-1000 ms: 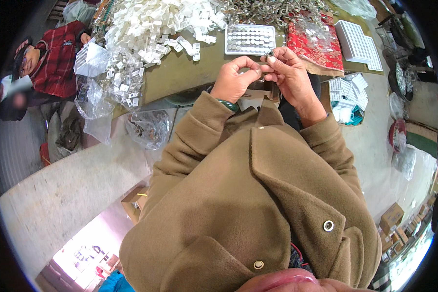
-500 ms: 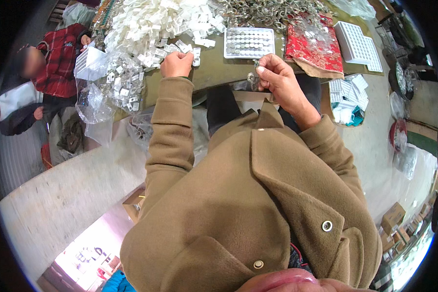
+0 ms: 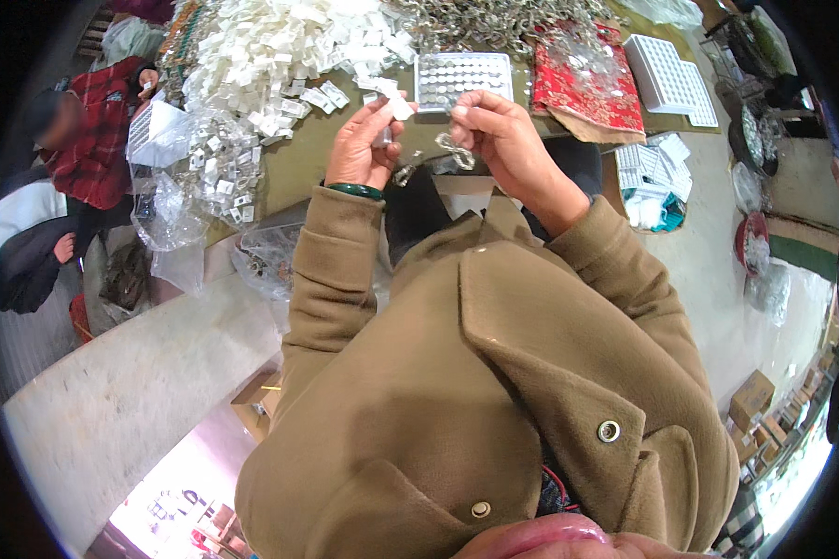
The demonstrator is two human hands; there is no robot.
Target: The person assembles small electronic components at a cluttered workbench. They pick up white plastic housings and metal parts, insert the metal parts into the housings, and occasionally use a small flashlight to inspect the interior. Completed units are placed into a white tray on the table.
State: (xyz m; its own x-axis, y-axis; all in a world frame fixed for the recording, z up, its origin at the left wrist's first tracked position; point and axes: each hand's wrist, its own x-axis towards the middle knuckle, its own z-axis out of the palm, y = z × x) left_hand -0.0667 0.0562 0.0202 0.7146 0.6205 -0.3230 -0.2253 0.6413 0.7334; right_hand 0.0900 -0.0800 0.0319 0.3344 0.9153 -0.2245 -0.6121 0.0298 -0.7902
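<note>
The left hand (image 3: 362, 144) is raised in front of the chest with its fingers curled, thumb and forefinger pinching a small white rectangular plastic tag (image 3: 400, 107) that sticks up above the fingertips — held high and clear, it seems, so its end can be seen and met by the other hand. Lower in the same fist a small silvery metal piece (image 3: 404, 173) hangs below the palm; whether it is gripped or only dangling from something I cannot tell. A dark green bangle (image 3: 355, 191) sits on that wrist, just above the tan coat sleeve (image 3: 331, 270).

The right hand (image 3: 505, 142) is just beside the left, nearly touching it, fingers bent inward and closed on a thin twisted loop of silvery wire or chain (image 3: 455, 152) that droops below its fingertips. The two hands face each other with the tag and the loop between them, a posture that suits fine joining work done close to the eyes.

Just beyond the fingertips of both hands lies a clear plastic tray of small round silvery discs in rows (image 3: 463, 78) on the olive-green table top (image 3: 298, 163). Beyond the left hand spreads a big heap of loose white plastic tags (image 3: 270, 42) — the likely source of the one being held. Beyond the right hand lie a red patterned cloth (image 3: 592, 88) and, farther out, a white gridded tray (image 3: 667, 74). Well off to the left of the left hand sits another person in a red checked top (image 3: 93, 154).
</note>
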